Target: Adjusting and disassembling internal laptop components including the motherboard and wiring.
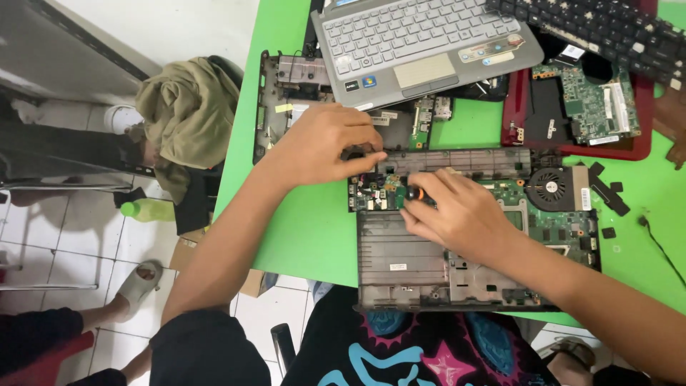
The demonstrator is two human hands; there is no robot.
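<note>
Green table [307, 236] over white floor tiles; an opened laptop base [429, 264] lies at its near edge, long axis running along that edge. Right hand [461, 214] pinches a small screwdriver [416, 194] — orange grip, tip pointing left onto the green board [379, 191]. Left hand [325, 143] rests curled on the base's far-left corner, fingertips pressing down, grasping nothing. A silver laptop [421, 43] lies beyond — a red one [643, 146] toward the far right corner.

- A silver laptop [418, 46] sits at the far edge of my green surface [307, 229].
- A red-framed chassis [575, 107] lies beside it.
- A loose black keyboard [607, 28].
- An olive cloth [187, 107] is bunched off to my left.
</note>
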